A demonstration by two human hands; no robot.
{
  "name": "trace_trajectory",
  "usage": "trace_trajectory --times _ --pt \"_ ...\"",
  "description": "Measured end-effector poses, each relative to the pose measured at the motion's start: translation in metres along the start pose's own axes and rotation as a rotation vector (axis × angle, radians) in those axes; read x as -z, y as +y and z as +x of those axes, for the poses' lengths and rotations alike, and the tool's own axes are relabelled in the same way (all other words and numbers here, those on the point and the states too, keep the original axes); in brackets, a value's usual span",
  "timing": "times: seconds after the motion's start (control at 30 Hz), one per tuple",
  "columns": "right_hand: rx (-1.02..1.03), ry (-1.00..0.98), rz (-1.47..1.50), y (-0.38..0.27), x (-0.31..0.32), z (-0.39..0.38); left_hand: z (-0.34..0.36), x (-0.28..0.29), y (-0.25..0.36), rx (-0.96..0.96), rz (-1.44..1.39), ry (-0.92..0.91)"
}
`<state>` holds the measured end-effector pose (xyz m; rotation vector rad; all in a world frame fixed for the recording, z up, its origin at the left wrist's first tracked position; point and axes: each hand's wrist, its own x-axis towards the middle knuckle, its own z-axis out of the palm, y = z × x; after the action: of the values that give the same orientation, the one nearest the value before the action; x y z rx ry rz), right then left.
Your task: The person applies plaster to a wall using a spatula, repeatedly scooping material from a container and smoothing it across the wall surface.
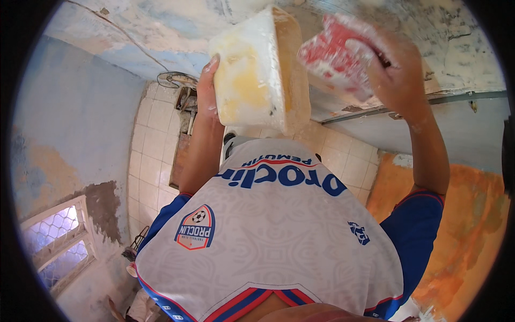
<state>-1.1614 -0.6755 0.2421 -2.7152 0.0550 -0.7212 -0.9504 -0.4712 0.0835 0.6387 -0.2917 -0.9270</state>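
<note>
My left hand (209,88) is closed on the side of a squarish plastic tub (244,80), white with yellow patches and smeared with dried putty. The tub is tilted so its opening faces right, and most of its inside is hidden. Just right of that opening, my right hand (399,70) grips a red putty spreader (338,51) thickly coated in white putty. Some of the right fingers are blurred, but they wrap round the spreader. A small gap separates spreader and tub rim.
A wall patched with white filler (456,48) spans the top. A thin cable (120,29) runs down at upper left. A narrow brown wooden object (181,155) lies on the tiled floor (153,145). A meshed window (56,231) is at lower left, an orange surface (456,231) at right.
</note>
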Motion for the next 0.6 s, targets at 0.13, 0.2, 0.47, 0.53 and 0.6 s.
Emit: trace_trajectory --times 0.13,0.2,0.47,0.53,0.6 --pt "0.084 0.064 -0.154 0.017 0.001 0.015 0.0 -0.002 0.0 0.037 0.028 -0.004" --pt "0.081 0.046 -0.137 0.021 -0.008 0.025 -0.002 -0.008 0.0 0.047 0.005 -0.003" --pt "0.015 -0.225 -0.068 0.019 -0.012 0.03 -0.006 -0.007 -0.003 0.011 0.101 0.004" --pt "0.001 -0.284 -0.07 0.019 -0.016 0.026 -0.008 -0.009 -0.001 -0.003 0.067 -0.024" --pt "0.038 -0.274 -0.11 0.034 -0.034 0.013 -0.003 -0.002 -0.004 -0.016 0.097 -0.01"
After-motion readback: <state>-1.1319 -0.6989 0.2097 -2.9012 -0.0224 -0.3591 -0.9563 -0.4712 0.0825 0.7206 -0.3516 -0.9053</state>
